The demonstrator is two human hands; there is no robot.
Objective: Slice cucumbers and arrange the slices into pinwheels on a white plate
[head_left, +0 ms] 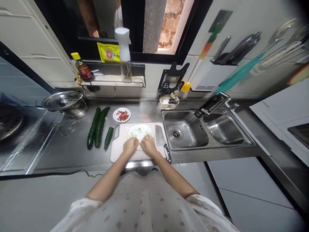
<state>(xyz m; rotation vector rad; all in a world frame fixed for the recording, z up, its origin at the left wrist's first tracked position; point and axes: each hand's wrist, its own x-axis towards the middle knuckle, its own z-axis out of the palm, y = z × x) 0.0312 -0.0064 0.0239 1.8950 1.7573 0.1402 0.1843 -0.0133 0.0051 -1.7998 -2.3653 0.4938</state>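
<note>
A white plate (145, 129) with several pale green cucumber slices (138, 129) arranged around it rests on a light cutting board (118, 151). Over the plate's near side, my left hand (130, 145) and my right hand (148, 145) come close together, fingers curled inward. Between the fingertips a small pale green cucumber slice is partly visible; the fingers hide most of it. Right of the plate lies a knife (159, 135) on the board, its black handle toward me. Left of the board are a short cucumber piece (108, 138) and two long whole cucumbers (96, 129).
Behind the board sits a small plate (116, 115) of chopped red bits. A double sink (185, 130) with a faucet (212, 104) is to the right. At back left stands a lidded steel pot (70, 104). A shelf (108, 80) holds a spray bottle (124, 51) and a sauce bottle (82, 67).
</note>
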